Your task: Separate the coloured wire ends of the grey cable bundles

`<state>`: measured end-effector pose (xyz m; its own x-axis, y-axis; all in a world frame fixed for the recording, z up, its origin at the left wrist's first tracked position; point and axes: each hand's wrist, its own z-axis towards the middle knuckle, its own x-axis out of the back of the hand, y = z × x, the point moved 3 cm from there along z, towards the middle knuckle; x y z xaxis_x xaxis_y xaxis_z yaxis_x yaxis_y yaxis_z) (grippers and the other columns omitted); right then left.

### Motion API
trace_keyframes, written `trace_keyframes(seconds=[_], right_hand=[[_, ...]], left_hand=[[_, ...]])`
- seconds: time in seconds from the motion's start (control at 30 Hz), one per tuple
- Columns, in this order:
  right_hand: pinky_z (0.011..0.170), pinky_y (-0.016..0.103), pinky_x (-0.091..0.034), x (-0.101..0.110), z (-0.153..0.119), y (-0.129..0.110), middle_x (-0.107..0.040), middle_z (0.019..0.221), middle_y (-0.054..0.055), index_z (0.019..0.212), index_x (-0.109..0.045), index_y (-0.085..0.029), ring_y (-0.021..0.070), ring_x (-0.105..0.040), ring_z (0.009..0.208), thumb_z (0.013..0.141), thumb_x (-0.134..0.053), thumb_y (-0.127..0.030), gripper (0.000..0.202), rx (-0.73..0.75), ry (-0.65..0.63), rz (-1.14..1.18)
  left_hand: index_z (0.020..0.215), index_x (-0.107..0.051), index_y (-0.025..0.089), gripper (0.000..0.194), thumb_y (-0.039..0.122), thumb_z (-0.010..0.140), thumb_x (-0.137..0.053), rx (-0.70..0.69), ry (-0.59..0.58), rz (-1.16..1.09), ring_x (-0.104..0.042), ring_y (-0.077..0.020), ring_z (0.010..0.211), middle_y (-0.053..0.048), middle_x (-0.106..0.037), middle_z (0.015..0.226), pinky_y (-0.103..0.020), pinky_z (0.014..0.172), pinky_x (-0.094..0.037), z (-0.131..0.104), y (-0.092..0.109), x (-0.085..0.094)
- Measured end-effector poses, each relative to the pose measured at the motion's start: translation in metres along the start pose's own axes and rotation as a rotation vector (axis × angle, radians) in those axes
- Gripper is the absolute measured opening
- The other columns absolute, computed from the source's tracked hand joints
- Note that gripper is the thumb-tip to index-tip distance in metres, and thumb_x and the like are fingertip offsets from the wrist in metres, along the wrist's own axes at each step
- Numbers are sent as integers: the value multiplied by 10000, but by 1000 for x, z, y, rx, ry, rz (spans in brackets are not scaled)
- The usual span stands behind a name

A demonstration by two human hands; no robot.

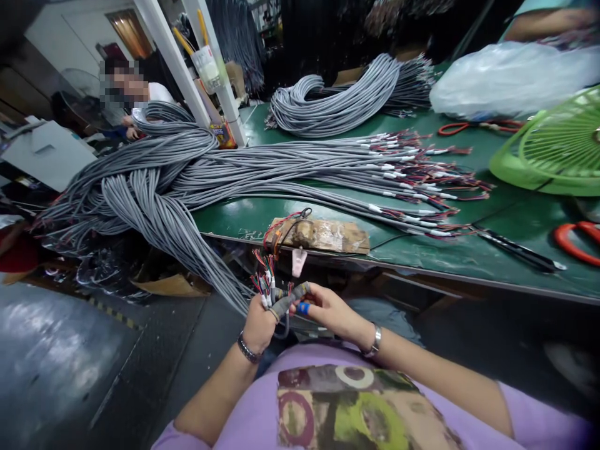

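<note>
Low in front of the bench, my left hand [262, 322] is closed around a bunch of grey cables [225, 278], whose stripped ends [265, 278] stick up above the fist with white sleeves and thin coloured wires. My right hand [330, 307] meets it from the right, its covered fingertips pinched together at the left thumb. A wire end shows between the fingertips of both hands, but exactly what the right one grips is partly hidden. Grey coverings wrap several fingertips, and blue tape circles one right finger. From the left hand the cables run up left to a large heap.
Many grey cables [262, 165] lie along the green bench [229, 215], wire ends to the right. A taped wooden block [328, 235] sits at the front edge. Rightward are a black-handled tool [518, 250], orange-handled scissors [579, 240] and a green fan [553, 150]. Another person sits behind, left.
</note>
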<state>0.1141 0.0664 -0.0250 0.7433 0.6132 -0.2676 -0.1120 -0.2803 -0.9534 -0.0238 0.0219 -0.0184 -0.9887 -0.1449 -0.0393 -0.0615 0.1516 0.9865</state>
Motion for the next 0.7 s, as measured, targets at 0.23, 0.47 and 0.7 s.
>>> trace_keyframes(seconds=[0.23, 0.47, 0.7], right_hand=[[627, 286, -480, -2, 0, -8, -607, 667, -10, 750, -507, -204, 154, -592, 627, 706, -703, -397, 278, 61, 81, -93], [553, 273, -466, -5, 0, -15, -566, 602, -26, 672, -495, -201, 139, -557, 552, 672, -714, -392, 291, 32, 44, -104], [508, 233, -391, -7, -3, -22, -565, 546, -32, 656, -495, -196, 105, -484, 505, 684, -684, -366, 256, -6, 55, -135]], left_hand=[[646, -630, 137, 240, 351, 701, -726, -30, 44, 63, -527, -115, 525, 1, -611, 555, -226, 530, -414, -7, -1, -4], [696, -648, 135, 217, 314, 645, -760, 34, -64, 91, -525, -109, 502, 10, -615, 558, -223, 515, -426, -7, 0, -7], [649, -650, 133, 248, 359, 654, -751, 80, -44, 2, -509, -102, 455, 1, -610, 505, -206, 460, -368, -9, 3, -6]])
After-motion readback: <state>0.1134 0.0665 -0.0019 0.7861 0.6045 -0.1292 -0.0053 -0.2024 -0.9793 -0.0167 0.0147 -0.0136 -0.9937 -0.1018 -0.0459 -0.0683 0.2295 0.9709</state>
